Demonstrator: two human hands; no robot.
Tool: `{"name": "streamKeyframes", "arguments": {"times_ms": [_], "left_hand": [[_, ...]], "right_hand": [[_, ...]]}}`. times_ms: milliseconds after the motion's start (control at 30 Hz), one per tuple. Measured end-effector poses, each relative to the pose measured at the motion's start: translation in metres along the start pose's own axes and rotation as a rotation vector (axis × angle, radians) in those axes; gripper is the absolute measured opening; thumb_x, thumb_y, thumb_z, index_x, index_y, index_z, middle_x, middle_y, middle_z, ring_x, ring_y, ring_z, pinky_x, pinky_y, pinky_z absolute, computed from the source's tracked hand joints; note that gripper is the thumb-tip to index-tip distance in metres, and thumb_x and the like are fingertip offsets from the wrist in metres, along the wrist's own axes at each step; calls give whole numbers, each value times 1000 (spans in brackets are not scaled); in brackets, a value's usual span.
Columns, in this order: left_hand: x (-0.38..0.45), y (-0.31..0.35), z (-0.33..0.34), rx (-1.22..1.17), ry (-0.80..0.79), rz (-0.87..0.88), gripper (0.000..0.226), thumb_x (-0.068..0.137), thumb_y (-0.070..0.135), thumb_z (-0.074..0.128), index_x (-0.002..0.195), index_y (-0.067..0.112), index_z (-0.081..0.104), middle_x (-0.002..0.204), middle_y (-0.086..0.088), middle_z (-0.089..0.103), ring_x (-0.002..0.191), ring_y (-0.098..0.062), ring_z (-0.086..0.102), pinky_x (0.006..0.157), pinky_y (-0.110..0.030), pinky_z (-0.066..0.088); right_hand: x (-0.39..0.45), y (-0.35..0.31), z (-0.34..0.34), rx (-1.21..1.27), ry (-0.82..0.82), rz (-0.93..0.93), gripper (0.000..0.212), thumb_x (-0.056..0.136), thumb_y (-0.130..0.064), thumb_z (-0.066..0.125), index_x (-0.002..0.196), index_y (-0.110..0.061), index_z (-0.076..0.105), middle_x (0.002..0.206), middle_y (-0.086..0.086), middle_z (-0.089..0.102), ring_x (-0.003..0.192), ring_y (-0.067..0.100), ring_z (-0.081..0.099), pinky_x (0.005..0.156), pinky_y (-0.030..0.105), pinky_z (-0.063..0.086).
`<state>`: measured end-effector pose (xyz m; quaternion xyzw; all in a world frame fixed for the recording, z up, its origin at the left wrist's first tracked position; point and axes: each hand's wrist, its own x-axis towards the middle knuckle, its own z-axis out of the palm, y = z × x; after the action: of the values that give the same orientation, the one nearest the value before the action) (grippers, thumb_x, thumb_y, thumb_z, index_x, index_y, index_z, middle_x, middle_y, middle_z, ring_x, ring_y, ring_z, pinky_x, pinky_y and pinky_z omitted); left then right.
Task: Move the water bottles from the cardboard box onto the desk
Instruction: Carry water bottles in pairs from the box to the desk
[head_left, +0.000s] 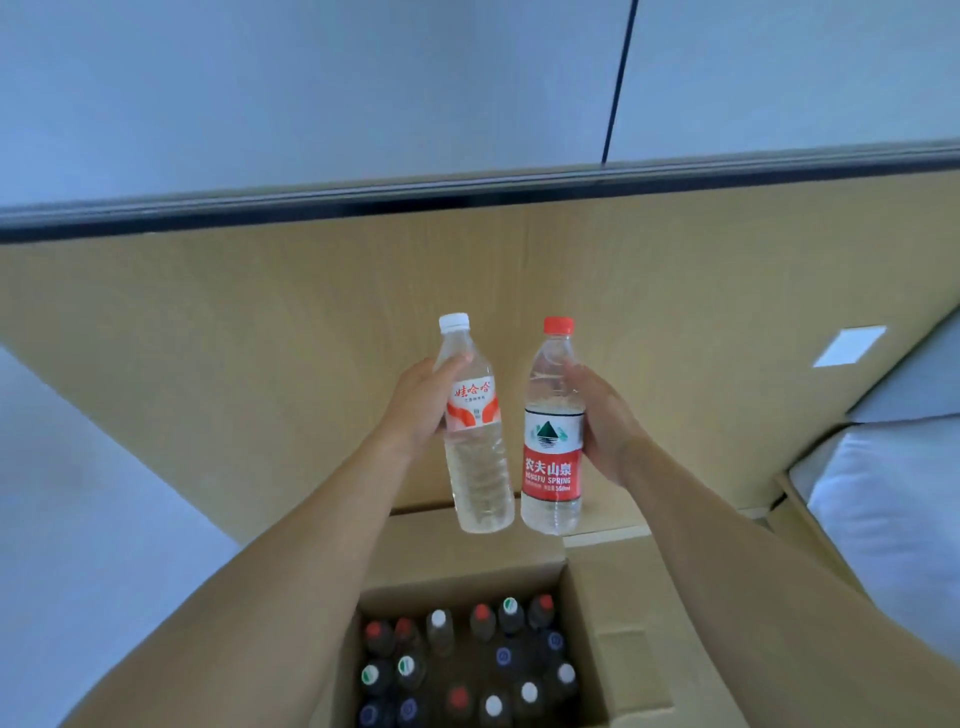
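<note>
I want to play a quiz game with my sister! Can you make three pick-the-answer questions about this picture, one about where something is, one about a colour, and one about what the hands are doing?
1. Where is the open cardboard box?
A. below the two held bottles, with the wooden desk beyond it
B. on top of the desk
C. behind the wall panels

2. What colour is the cap of the Nongfu Spring bottle?
A. blue
B. red
C. green

3. What are the hands doing?
A. both rest flat on the desk
B. only one holds a bottle
C. each grips one bottle above the box

Answers:
1. A, since the box sits low in the view, under the bottles.
2. B, since its cap is red, while the Wahaha bottle has a white one.
3. C, since the left hand holds the Wahaha bottle and the right hand holds the Nongfu Spring bottle.
</note>
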<state>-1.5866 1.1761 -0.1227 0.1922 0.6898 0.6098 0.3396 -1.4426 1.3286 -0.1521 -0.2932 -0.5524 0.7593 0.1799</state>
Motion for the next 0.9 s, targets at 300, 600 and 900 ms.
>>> {"name": "streamKeyframes", "arguments": {"times_ms": [300,600,900], "left_hand": [[-47,61,68,-206,-263,-158,54,90,70,52,98,19,66,86,-4,74,77,-18,71,83,-37,57],[-105,78,127,-170,-666,-154,49,83,51,75,106,10,65,92,-10,71,84,-25,70,86,-42,58],[-195,89,189,-73,-964,-104,25,84,9,75,106,5,66,93,-13,73,81,-26,74,67,-37,60]], "right_hand": [[-86,-75,-34,98,87,-69,40,91,-53,61,107,-17,69,93,7,74,73,21,71,65,32,58],[-209,-90,-72,205,303,-122,48,79,-57,69,103,-15,63,81,6,66,67,20,64,69,34,57],[-384,-78,-93,147,581,-247,25,90,-29,66,101,-6,62,88,17,69,73,26,70,66,37,61]]}}
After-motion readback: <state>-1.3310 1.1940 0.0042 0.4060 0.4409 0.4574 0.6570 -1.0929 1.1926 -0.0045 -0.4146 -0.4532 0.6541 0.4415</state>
